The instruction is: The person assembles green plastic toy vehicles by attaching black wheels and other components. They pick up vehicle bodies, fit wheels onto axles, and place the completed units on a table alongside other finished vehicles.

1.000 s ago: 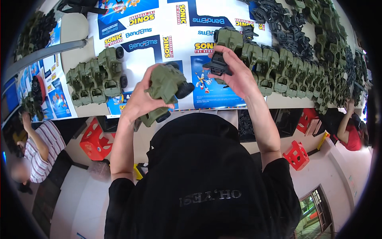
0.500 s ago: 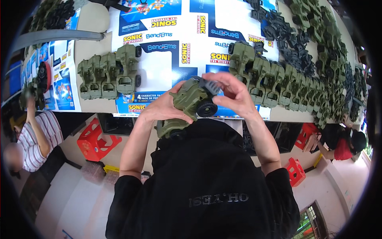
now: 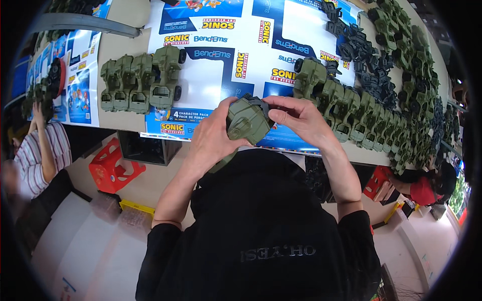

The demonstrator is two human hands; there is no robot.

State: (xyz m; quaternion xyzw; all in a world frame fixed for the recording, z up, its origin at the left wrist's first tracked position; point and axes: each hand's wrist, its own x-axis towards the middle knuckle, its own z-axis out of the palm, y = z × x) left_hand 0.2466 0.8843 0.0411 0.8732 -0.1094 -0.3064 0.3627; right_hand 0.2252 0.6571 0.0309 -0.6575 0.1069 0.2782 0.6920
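Observation:
In front of my chest, at the table's near edge, I hold an olive-green toy vehicle (image 3: 249, 123). My left hand (image 3: 213, 133) wraps round its left side, thumb underneath. My right hand (image 3: 296, 118) pinches a dark grey part (image 3: 259, 106) against the front end of the vehicle; whether that part is fixed on cannot be told. A row of green toy vehicles (image 3: 140, 83) stands to the left of my hands. Another long row of them (image 3: 346, 108) begins just beyond my right hand.
Printed sheets (image 3: 206, 75) cover the table. Loose dark grey parts (image 3: 364, 55) are heaped at the right, with more green vehicles (image 3: 401, 45) behind. A metal bar (image 3: 85, 22) crosses the upper left. A red stool (image 3: 108, 168) stands below the table; people work at both sides.
The toy vehicle has been turned in my hands, so its wheel no longer shows and its green front faces up. My right fingers have closed in on the dark grey part.

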